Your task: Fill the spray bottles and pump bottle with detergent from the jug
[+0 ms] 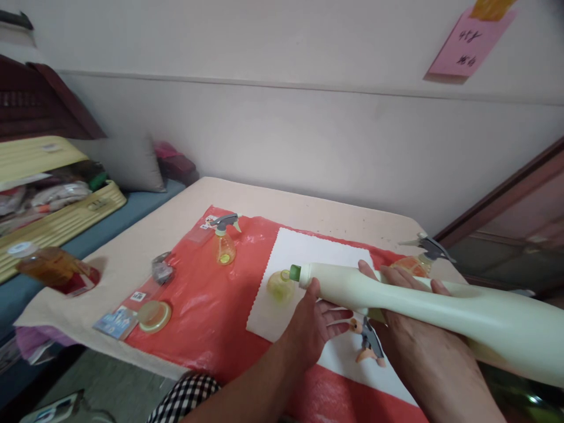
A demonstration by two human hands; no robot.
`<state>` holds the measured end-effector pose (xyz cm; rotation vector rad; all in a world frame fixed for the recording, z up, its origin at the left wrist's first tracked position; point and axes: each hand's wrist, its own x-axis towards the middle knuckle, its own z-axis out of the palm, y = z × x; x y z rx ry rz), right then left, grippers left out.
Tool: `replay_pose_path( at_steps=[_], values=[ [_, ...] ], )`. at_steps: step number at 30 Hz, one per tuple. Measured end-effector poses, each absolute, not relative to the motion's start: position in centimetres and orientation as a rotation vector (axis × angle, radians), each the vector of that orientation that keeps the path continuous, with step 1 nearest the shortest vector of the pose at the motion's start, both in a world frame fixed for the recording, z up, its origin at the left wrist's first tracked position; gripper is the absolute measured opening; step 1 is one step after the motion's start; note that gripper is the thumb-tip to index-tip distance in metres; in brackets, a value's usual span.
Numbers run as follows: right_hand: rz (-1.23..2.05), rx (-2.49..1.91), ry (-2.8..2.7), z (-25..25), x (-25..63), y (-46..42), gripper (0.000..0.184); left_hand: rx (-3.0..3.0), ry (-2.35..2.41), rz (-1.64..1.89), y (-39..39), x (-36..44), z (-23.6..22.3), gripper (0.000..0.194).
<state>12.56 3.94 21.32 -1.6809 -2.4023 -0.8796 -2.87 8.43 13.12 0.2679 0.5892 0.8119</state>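
A long pale green bottle [427,302] is tipped nearly level across the right half of the view, its dark green end [295,272] pointing left. My right hand [423,329] grips its narrow middle, fingers curled over the far side. My left hand [315,320] is at the neck, with the thumb against it and the fingers beneath. Just under the green end, a small clear bottle [281,286] with yellow-green liquid rests on a white sheet [324,247]. A grey and orange spray head [368,343] lies on that sheet below my hands.
Spray bottles stand at left [225,247] and behind the large bottle [416,265]. On the red plastic sheet [194,305] lies a round lid [154,316]. A grey lump [163,269] and an amber bottle [59,267] are at the table's left side. An open yellow case [66,202] lies beyond.
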Motion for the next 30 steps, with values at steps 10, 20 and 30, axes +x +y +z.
replay_pose_path(
  at_steps=[10, 20, 30],
  values=[
    [-0.902, -1.684, -2.438, 21.11, 12.98, 4.08, 0.082, 0.268, 0.583, 0.816, 8.45, -2.76, 12.8, 0.073],
    [-0.878, -1.737, -2.401, 20.76, 12.54, 4.09, 0.083, 0.26, 0.586, 0.822, 8.49, -2.76, 12.63, 0.077],
    [-0.908, -1.682, -2.426, 20.38, 13.44, 4.45, 0.085, 0.254, 0.545, 0.834, 8.29, -2.9, 12.62, 0.078]
  ],
)
